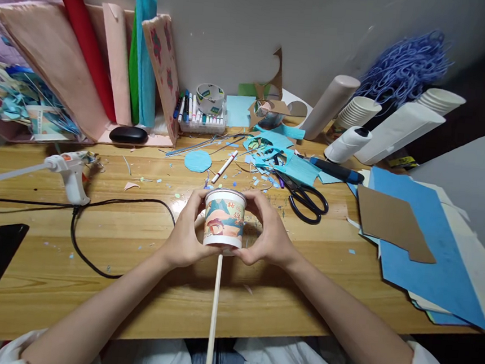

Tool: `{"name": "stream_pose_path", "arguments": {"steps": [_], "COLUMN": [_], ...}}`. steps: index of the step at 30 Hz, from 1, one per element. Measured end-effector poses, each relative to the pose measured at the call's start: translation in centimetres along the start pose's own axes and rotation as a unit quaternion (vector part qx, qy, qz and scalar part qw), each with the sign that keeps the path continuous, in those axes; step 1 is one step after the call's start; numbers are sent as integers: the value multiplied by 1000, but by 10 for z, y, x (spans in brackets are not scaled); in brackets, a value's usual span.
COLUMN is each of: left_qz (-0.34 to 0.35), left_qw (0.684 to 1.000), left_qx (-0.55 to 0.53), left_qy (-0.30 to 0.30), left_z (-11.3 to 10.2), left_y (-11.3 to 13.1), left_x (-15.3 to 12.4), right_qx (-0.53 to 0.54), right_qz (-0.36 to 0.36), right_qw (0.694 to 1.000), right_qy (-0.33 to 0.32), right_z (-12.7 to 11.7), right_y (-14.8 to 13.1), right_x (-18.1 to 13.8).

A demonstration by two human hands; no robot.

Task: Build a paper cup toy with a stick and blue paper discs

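Item: printed paper cup, held upright just above the wooden desk at the centre of the view, near the front edge. Left hand and right hand clasp it from opposite sides, the fingers curled round the wall and lying close together, the thumbs pressed in at the lower rim. Attached item: thin wooden dowel, running from under the cup straight back toward the person; its join with the base is hidden behind the thumbs. Handling note, as a judgement: the wall is thin, so light and even pressure from both sides would save it from denting, and keeping the cup square to the dowel would keep the join true. Nearby: hot glue gun standing to the left, its black cable looping across the desk; black-handled scissors just right of the hands; blue paper disc and a white marker beyond the cup; blue card sheets under a brown cardboard piece at far right.
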State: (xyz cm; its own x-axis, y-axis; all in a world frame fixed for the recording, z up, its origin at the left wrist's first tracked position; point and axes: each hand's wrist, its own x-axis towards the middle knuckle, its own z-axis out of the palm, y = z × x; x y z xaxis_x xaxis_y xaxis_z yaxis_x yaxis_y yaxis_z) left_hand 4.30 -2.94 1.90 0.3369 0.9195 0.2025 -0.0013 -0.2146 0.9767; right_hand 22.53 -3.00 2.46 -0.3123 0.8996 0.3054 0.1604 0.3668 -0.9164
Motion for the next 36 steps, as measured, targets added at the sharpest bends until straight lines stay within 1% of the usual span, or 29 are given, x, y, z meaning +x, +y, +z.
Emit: {"name": "stream_pose_path", "arguments": {"steps": [9,13,15,17,20,23,26,31,36], "left_qz": [-24,-22,-14,-16,-25,-10,19,44,54], "left_qw": [999,999,997,995,998,997,989,984,984], "left_qx": [21,-41,-79,-94,-52,64,145,170,171], "left_qy": [-3,-14,-16,-7,27,39,18,4,-2], "left_z": [-5,-3,-2,0,0,-2,-5,-7,-6], "left_y": [5,2,-1,-2,-1,4,10,14,16], "left_x": [3,7,8,7,5,3,2,2,0], "right_qx": [35,59,106,157,184,115,57,69,68], "right_qz": [2,29,41,44,33,24,29,37,24], "right_qw": [998,997,993,986,981,991,996,996,996], "right_qy": [-60,-41,-30,-28,-47,-58,-60,-42,-46], "right_z": [-4,-3,-1,0,0,-3,-4,0,-1], "right_y": [0,3,8,14,18,14,9,8,7], "right_x": [3,2,2,2,3,2,1,-1,-1]}}
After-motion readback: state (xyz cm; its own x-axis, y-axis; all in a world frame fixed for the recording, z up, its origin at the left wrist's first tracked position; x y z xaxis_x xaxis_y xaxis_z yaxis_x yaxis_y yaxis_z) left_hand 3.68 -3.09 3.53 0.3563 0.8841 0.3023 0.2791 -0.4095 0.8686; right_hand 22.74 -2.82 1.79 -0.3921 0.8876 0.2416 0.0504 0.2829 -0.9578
